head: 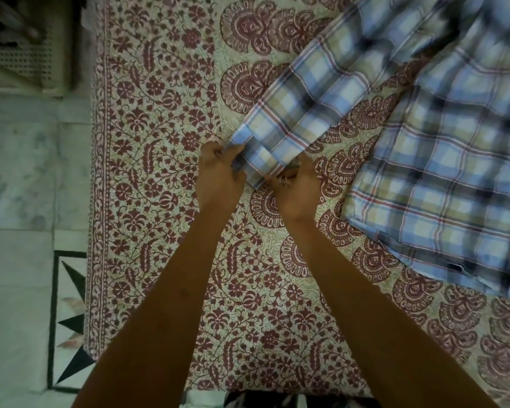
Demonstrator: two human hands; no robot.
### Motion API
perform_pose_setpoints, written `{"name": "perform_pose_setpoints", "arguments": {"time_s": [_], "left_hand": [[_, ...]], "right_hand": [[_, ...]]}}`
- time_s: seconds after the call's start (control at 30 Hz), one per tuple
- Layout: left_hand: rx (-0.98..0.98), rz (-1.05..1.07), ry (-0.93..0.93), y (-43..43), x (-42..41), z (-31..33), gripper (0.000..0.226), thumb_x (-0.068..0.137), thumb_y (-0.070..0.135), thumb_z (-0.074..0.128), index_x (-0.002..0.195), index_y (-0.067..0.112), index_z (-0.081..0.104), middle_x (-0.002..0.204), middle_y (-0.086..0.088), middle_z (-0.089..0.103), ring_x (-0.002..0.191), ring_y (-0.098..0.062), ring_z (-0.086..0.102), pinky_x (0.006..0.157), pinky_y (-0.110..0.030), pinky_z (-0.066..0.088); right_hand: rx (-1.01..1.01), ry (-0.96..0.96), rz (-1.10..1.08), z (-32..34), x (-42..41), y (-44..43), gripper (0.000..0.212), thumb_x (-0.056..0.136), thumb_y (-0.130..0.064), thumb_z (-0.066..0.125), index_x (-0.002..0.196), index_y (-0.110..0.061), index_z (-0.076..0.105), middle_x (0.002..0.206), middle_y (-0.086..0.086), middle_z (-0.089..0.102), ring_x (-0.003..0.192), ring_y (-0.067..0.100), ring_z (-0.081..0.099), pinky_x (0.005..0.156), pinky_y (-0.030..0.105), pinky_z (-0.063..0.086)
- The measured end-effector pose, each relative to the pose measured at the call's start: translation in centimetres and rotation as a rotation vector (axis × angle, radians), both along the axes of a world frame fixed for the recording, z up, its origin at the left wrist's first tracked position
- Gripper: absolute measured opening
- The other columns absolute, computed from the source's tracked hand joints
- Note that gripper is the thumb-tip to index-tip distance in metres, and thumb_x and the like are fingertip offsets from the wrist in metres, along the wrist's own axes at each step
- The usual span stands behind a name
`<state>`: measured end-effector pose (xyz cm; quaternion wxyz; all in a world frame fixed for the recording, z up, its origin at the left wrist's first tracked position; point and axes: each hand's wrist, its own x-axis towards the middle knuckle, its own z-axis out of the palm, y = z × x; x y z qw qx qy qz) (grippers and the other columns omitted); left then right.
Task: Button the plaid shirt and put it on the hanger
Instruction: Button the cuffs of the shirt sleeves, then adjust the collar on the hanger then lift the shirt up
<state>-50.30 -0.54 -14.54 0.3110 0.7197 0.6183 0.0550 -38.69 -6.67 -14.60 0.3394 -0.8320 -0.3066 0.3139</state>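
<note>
Your plaid shirt (442,178) lies on the printed bedspread (159,113) toward its far right corner. The picture's top and right edges cut off the body, so you cannot see the collar or the button front, and motion blur softens the checks on the upper part. One sleeve (309,95) runs from the body down toward the middle of the bedspread and ends at the cuff (259,156), which is between your two hands. Your left hand (218,178) has its fingers curled round the left corner of the cuff, pinching the cloth with the thumb on top. Your right hand (296,192) pinches the cuff's near right edge; its fingertips are tucked under the fabric and mostly hidden. There is a small pale glint (284,180) there, but you cannot tell whether it is a ring or a button. Beyond the bedspread's left edge is a marble floor (18,172) with a dark triangular inlay, and near the far left corner stands a perforated white crate (27,54), blurred and cut off. At the near edge a strip of dark patterned cloth (277,401) is too cropped to identify.
</note>
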Motion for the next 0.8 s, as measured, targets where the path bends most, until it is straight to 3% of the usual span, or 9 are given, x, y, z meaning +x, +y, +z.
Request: {"name": "perform_pose_setpoints", "arguments": {"time_s": [0.13,0.3,0.5,0.67,0.8], "left_hand": [[0.005,0.024,0.096,-0.3,0.3,2.0,0.049,0.081,0.016,0.061,0.129,0.023,0.051,0.141,-0.013,0.034,0.126,-0.034,0.035,0.095,-0.049,0.044],[0.004,-0.022,0.082,-1.3,3.1,5.2,0.052,0.084,0.025,0.062,0.133,0.026,0.046,0.149,-0.008,0.029,0.137,-0.033,0.024,0.108,-0.052,0.030],[0.046,-0.059,-0.066,-2.3,10.4,10.1,0.053,0.090,0.026,0.058,0.138,0.015,0.040,0.149,-0.009,0.034,0.137,-0.028,0.032,0.107,-0.047,0.035],[0.126,-0.119,-0.130,-4.9,20.5,15.6,0.050,0.086,0.031,0.052,0.133,0.016,0.046,0.145,-0.010,0.041,0.131,-0.032,0.040,0.104,-0.051,0.038],[0.185,-0.149,-0.124,-7.2,28.0,18.9,0.057,0.080,0.038,0.045,0.131,0.015,0.049,0.139,-0.011,0.048,0.121,-0.034,0.050,0.098,-0.051,0.043]], "right_hand": [[-0.004,-0.048,0.102,1.6,1.1,-1.6,0.050,0.076,-0.023,0.073,0.119,-0.005,0.054,0.111,0.011,0.063,0.103,0.027,0.058,0.084,0.036,0.049],[-0.003,-0.098,0.124,5.5,4.7,-3.5,0.048,0.087,-0.027,0.048,0.130,-0.006,0.049,0.129,0.016,0.056,0.121,0.032,0.050,0.101,0.037,0.039],[0.054,-0.109,0.012,9.7,12.0,-5.0,0.043,0.091,-0.016,0.056,0.131,-0.005,0.049,0.133,0.016,0.054,0.126,0.033,0.047,0.104,0.040,0.037],[0.154,-0.125,-0.017,14.5,22.1,-7.8,0.043,0.093,-0.020,0.055,0.133,-0.006,0.046,0.137,0.015,0.050,0.128,0.031,0.046,0.107,0.046,0.038],[0.211,-0.129,-0.056,17.8,30.0,-10.8,0.041,0.091,-0.015,0.056,0.131,-0.007,0.049,0.136,0.012,0.052,0.127,0.028,0.047,0.104,0.028,0.033]]}}
